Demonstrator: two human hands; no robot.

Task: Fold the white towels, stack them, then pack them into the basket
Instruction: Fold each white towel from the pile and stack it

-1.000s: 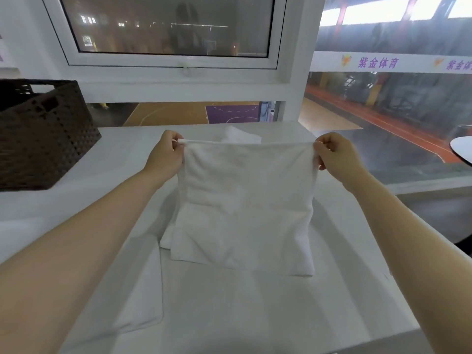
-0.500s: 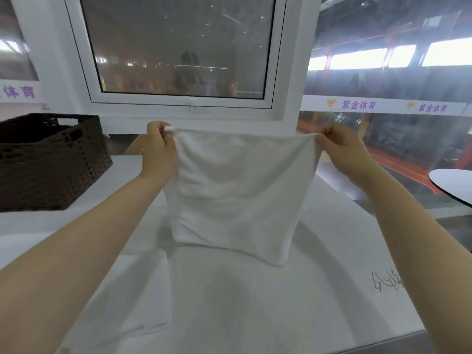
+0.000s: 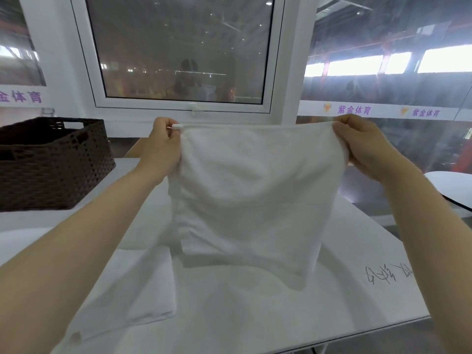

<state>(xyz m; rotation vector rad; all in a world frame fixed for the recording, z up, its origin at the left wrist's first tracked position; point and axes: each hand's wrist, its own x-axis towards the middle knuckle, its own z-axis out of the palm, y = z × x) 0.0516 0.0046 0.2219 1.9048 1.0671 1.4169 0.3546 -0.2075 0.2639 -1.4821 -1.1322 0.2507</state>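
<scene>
I have lifted the towel (image 3: pixel 250 200) clear of the bench (image 3: pixel 255 315); my left hand (image 3: pixel 162 146) and right hand (image 3: pixel 365 146) pinch its top corners, basket (image 3: pixel 51 162) at nine o'clock.

Room overlooking indoor sports hall: white-framed window (image 3: pixel 184 52) far centre, purple Chinese-lettered banner (image 3: pixel 378 111) far right, white table (image 3: pixel 255 315) near.

head cam, faces fwd and down, close over table (image 3: pixel 255 315)
</scene>
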